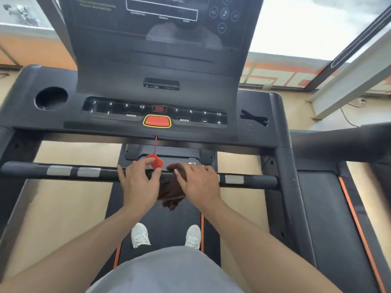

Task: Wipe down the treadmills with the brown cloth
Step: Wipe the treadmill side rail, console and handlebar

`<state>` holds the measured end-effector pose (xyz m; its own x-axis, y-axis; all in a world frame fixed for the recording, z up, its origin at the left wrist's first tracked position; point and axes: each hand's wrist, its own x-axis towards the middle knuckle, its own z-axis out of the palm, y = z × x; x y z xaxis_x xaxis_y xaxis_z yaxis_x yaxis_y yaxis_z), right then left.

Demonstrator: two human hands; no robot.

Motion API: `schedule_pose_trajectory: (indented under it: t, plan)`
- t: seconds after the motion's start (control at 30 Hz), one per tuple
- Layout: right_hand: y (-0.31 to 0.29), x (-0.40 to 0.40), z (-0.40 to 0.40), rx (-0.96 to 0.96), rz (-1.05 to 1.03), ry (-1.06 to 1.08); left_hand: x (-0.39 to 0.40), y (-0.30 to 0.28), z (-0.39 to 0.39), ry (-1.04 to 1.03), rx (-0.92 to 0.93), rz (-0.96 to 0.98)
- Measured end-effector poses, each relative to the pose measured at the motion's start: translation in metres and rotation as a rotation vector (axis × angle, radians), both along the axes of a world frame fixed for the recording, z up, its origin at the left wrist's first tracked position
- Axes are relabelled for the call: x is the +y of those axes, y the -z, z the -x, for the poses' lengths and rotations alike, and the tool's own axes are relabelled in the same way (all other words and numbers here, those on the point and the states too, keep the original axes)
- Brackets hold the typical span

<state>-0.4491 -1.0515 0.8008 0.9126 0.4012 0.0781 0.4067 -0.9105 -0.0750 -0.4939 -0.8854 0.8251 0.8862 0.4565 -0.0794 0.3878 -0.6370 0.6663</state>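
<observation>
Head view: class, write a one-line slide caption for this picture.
Right hand presses the brown cloth on the treadmill handlebar; left hand pinches the red safety clip.

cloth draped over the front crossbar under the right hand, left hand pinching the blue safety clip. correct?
Not quite: the safety clip is red, not blue, as the head view shows. The rest holds: the brown cloth hangs over the crossbar under the right hand, and the left hand pinches the clip.

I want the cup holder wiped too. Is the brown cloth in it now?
No, the brown cloth hangs over the handlebar under the right hand; the cup holder is far left.
</observation>
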Motion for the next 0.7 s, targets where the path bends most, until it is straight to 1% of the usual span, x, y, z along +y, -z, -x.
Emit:
schedule_pose_trajectory:
  t: [0.07, 0.17, 0.23, 0.27, 0.33, 0.37, 0.4, 0.43, 0.47, 0.53, 0.57, 0.63, 0.67, 0.7]
  plan:
    - [-0.005, -0.036, -0.003, 0.0, 0.018, 0.047, -0.015, -0.004, 0.004, 0.039, -0.061, 0.023]
    - [-0.016, -0.102, -0.002, -0.019, 0.028, 0.218, -0.04, -0.006, 0.012, 0.131, -0.138, 0.053]
    - [-0.027, -0.142, 0.002, -0.005, -0.067, 0.328, -0.054, -0.003, 0.017, 0.19, -0.155, 0.093]
    - [-0.034, -0.154, 0.005, 0.013, -0.114, 0.345, -0.059, -0.002, 0.019, 0.213, -0.165, 0.119]
    - [-0.046, -0.159, 0.013, 0.042, -0.163, 0.35, -0.067, -0.002, 0.021, 0.253, -0.185, 0.179]
    - [-0.046, -0.157, 0.016, 0.062, -0.208, 0.385, -0.071, -0.004, 0.022, 0.262, -0.192, 0.21]
    - [-0.047, -0.152, 0.021, 0.104, -0.28, 0.457, -0.074, -0.008, 0.023, 0.257, -0.191, 0.248]
    - [-0.049, -0.145, 0.026, 0.165, -0.403, 0.543, -0.077, -0.013, 0.024, 0.245, -0.173, 0.303]
    - [-0.053, -0.137, 0.031, 0.234, -0.555, 0.631, -0.08, -0.019, 0.025, 0.232, -0.128, 0.38]
    - [-0.073, -0.124, 0.04, 0.352, -0.909, 0.748, -0.084, -0.03, 0.022, 0.205, 0.031, 0.59]
    - [-0.087, -0.119, 0.045, 0.397, -1.053, 0.743, -0.086, -0.034, 0.019, 0.19, 0.135, 0.711]
    - [-0.114, -0.113, 0.054, 0.53, -1.292, 0.636, -0.091, -0.043, 0.012, 0.156, 0.335, 0.96]
    - [-0.124, -0.111, 0.059, 0.609, -1.366, 0.573, -0.093, -0.047, 0.009, 0.147, 0.406, 1.076]
    - [-0.129, -0.109, 0.064, 0.673, -1.389, 0.518, -0.097, -0.051, 0.006, 0.148, 0.449, 1.168]
